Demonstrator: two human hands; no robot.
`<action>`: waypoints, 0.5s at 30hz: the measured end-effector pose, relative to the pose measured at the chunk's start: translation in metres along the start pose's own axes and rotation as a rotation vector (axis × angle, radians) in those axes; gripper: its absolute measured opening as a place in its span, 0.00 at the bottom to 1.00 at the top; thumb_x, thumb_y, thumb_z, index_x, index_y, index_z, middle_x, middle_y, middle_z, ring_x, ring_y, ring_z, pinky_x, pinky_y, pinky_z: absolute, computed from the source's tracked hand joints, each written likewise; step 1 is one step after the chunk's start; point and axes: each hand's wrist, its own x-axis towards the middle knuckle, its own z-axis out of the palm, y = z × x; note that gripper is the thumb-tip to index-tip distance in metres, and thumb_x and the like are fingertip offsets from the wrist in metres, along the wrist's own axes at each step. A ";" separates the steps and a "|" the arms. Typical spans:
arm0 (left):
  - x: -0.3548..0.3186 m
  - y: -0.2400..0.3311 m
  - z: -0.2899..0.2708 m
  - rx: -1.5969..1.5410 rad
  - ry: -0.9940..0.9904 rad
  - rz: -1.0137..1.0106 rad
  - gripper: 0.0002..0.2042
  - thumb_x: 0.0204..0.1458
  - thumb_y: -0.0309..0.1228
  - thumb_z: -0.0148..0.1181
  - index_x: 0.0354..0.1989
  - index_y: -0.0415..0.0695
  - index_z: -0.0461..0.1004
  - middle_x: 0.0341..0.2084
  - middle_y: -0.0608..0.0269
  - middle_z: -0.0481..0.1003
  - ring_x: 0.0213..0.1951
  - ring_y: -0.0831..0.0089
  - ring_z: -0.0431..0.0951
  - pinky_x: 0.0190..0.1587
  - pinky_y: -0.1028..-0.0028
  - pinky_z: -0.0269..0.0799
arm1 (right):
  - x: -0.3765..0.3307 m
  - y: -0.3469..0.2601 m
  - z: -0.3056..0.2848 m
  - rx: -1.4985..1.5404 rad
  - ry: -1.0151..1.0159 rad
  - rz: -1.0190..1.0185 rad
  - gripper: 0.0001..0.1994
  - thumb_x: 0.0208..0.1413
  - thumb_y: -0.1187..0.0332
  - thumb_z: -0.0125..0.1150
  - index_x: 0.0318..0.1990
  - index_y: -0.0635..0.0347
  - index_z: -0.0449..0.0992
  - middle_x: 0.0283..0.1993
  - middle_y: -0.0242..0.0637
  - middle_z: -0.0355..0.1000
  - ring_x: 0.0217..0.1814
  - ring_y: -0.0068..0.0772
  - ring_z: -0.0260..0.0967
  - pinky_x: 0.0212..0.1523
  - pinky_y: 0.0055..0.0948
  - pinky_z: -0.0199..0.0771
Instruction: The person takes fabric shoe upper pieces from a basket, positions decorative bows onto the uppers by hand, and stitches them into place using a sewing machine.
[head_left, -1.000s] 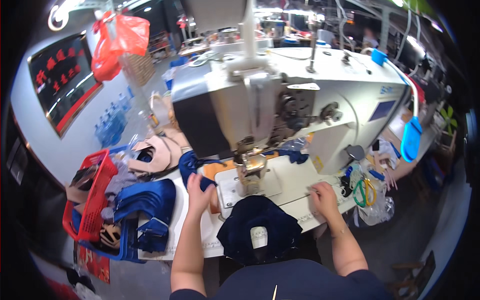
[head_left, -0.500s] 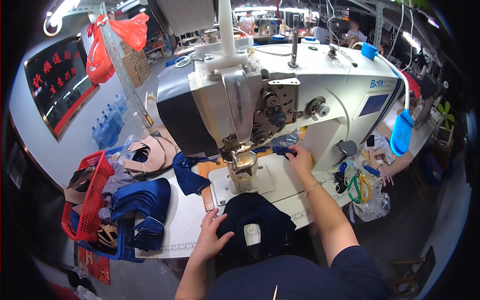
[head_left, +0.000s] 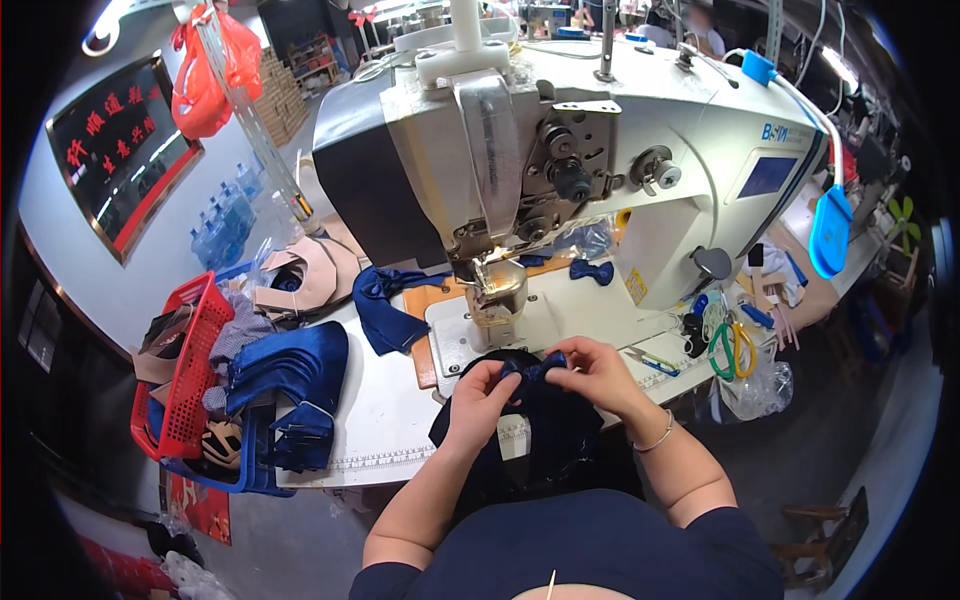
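Observation:
Between my two hands is a small dark blue fabric bow (head_left: 534, 370). My left hand (head_left: 480, 398) pinches its left end and my right hand (head_left: 597, 376) its right end. Under them, a dark blue curved fabric piece (head_left: 465, 425) with an opening in its middle lies at the table's front edge, partly over my lap. Just beyond stands the white sewing machine (head_left: 400, 160), its needle area close past my fingers. A second blue bow (head_left: 591, 271) rests on the machine bed behind my right hand.
To the left are a red plastic basket (head_left: 185, 420), a blue basket (head_left: 258, 455) and stacked blue fabric pieces (head_left: 290, 370). Another blue fabric piece (head_left: 388, 312) lies left of the needle. Green and yellow scissors (head_left: 733, 352) and a blue-handled tool (head_left: 652, 360) lie at right.
My right hand has drawn back from the machine bed with a bow. My left hand has left the curved piece's edge and moved right to grip the bow too. The view has shifted slightly.

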 end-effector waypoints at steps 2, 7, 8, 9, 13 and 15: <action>-0.010 -0.006 -0.002 0.068 0.010 0.052 0.06 0.53 0.25 0.57 0.37 0.37 0.71 0.29 0.66 0.74 0.31 0.83 0.73 0.31 0.81 0.72 | -0.006 -0.009 0.018 -0.140 -0.054 -0.093 0.10 0.47 0.73 0.67 0.37 0.63 0.76 0.30 0.30 0.73 0.29 0.17 0.68 0.31 0.16 0.69; -0.022 -0.009 -0.002 -0.072 0.058 0.094 0.03 0.54 0.23 0.56 0.35 0.38 0.70 0.28 0.64 0.75 0.30 0.81 0.74 0.33 0.80 0.73 | 0.000 0.001 0.025 -0.038 -0.093 0.064 0.09 0.46 0.71 0.68 0.35 0.62 0.77 0.23 0.30 0.71 0.22 0.15 0.64 0.22 0.15 0.63; -0.023 -0.011 -0.001 -0.070 0.058 0.090 0.03 0.54 0.23 0.56 0.35 0.38 0.70 0.28 0.64 0.75 0.30 0.81 0.74 0.33 0.80 0.73 | 0.001 0.003 0.025 -0.035 -0.092 0.065 0.09 0.46 0.71 0.68 0.35 0.62 0.77 0.23 0.30 0.71 0.22 0.15 0.64 0.22 0.15 0.63; -0.024 -0.014 0.000 -0.108 0.077 0.113 0.03 0.54 0.23 0.56 0.35 0.38 0.70 0.28 0.64 0.75 0.31 0.81 0.74 0.33 0.80 0.73 | 0.001 0.005 0.024 -0.002 -0.107 0.077 0.08 0.47 0.72 0.67 0.35 0.62 0.77 0.24 0.30 0.72 0.23 0.16 0.65 0.24 0.16 0.65; -0.026 -0.010 -0.005 0.006 0.128 0.159 0.04 0.53 0.22 0.57 0.36 0.37 0.71 0.28 0.65 0.75 0.31 0.81 0.74 0.34 0.80 0.73 | 0.002 0.002 0.016 0.050 -0.193 0.128 0.08 0.50 0.73 0.63 0.38 0.64 0.78 0.26 0.31 0.73 0.27 0.18 0.68 0.30 0.17 0.69; -0.022 -0.005 -0.019 0.325 0.135 0.230 0.14 0.47 0.25 0.64 0.41 0.34 0.70 0.31 0.59 0.75 0.32 0.77 0.75 0.36 0.79 0.72 | 0.000 0.010 -0.002 -0.175 -0.101 -0.006 0.08 0.51 0.73 0.62 0.39 0.65 0.77 0.27 0.31 0.73 0.28 0.19 0.68 0.32 0.18 0.70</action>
